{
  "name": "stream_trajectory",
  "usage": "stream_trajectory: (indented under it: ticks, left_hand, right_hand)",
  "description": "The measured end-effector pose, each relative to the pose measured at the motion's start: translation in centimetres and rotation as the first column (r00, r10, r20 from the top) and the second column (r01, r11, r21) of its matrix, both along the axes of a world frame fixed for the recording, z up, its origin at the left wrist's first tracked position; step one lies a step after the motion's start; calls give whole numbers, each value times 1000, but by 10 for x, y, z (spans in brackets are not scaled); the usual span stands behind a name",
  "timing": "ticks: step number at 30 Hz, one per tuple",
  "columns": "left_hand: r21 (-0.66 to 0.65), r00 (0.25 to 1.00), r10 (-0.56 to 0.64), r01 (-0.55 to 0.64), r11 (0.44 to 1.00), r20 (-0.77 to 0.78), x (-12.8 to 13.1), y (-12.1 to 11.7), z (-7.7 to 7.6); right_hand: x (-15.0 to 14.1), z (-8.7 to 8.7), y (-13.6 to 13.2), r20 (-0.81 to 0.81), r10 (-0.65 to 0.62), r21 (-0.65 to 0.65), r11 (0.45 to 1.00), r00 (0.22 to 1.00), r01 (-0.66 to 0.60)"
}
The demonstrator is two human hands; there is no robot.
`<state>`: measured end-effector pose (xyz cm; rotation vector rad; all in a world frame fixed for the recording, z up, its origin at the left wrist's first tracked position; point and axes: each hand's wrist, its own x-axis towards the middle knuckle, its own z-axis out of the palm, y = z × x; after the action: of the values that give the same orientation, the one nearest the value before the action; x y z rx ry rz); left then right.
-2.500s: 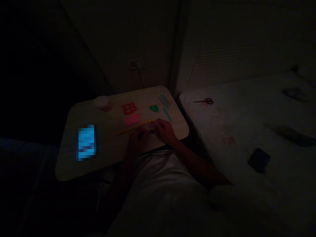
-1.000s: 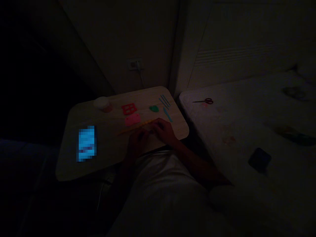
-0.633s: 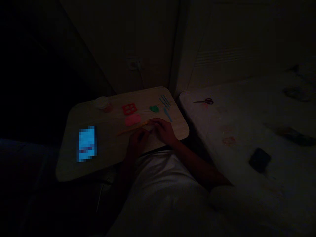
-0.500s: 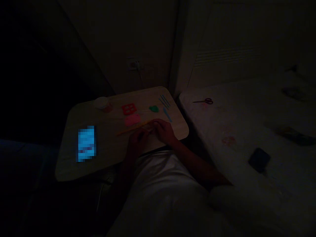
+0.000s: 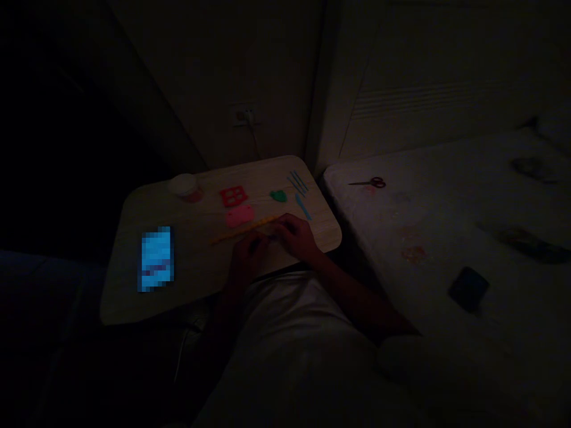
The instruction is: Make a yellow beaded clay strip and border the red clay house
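The scene is very dark. My left hand (image 5: 248, 252) and my right hand (image 5: 292, 233) meet close together over the near edge of the small table (image 5: 187, 297). Fingers on both are curled inward around something small between them that is too dim to name. Just beyond them lies a long thin yellow-orange strip (image 5: 232, 235), its right end passing behind my right hand. A pink flat piece (image 5: 239, 216) rests past the strip, and a red frame with square openings (image 5: 234, 196) sits behind that. Farther right is a green lump (image 5: 279, 195).
A light blue plastic knife (image 5: 303, 206) and several thin blue sticks (image 5: 297, 183) lie at the table's right. A lidded tub (image 5: 186, 188) stands at the back left, a blurred glowing screen (image 5: 156, 260) in front. Scissors (image 5: 368, 183) and a dark square object (image 5: 468, 289) lie on the pale surface at right.
My right hand has shifted very slightly and its fingers have moved a little against the left. The things on the table stay where they were.
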<state>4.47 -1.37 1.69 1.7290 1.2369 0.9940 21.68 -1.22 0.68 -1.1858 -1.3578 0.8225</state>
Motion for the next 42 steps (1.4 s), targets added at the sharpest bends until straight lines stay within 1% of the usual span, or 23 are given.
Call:
stream_trajectory:
  ticks: [5, 12, 15, 18, 25, 33, 42]
  left_hand:
    - [-2, 1000, -10, 10, 1000, -3, -1, 1, -4]
    - [5, 1000, -10, 10, 1000, -17, -1, 1, -3]
    - [-4, 1000, -19, 19, 1000, 0, -1, 1, -3]
    - [16, 1000, -16, 16, 1000, 12, 0, 1, -3]
    - [17, 1000, -25, 25, 1000, 8, 0, 2, -4]
    - [32, 999, -39, 39, 999, 13, 1, 1, -2]
    - [21, 999, -37, 37, 999, 2, 0, 3, -6]
  right_hand:
    - [0, -2, 0, -39, 14, 18, 1000, 999, -14]
    - [1, -1, -2, -53, 65, -57, 996, 996, -68]
    - [2, 2, -3, -17, 78, -54, 995, 997, -79]
    - [2, 4, -4, 30, 76, -52, 996, 997, -74]
    - [2, 9, -6, 54, 85, -91, 993, 995, -80]
    - [2, 4, -4, 46, 93, -70, 994, 995, -89]
    - [2, 3, -2, 113, 116, -58, 992, 987, -110]
